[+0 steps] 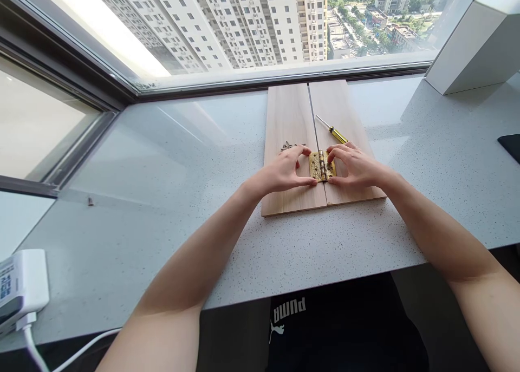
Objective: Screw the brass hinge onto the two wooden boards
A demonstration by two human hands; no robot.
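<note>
Two light wooden boards (290, 120) lie side by side on the speckled counter. A brass hinge (322, 165) sits flat across the seam between them. My left hand (284, 169) pinches the hinge's left leaf with thumb and fingertips. My right hand (354, 165) grips the right leaf the same way. A small pile of screws (289, 145) rests on the left board just behind my left fingers. A yellow-handled screwdriver (333, 130) lies on the right board behind my right hand.
The grey speckled counter (170, 198) runs along a window. A white box (473, 44) stands at the far right, a dark flat object (511, 144) at the right edge. A white charger with cable (20, 291) sits at the near left. One loose screw (90, 201) lies far left.
</note>
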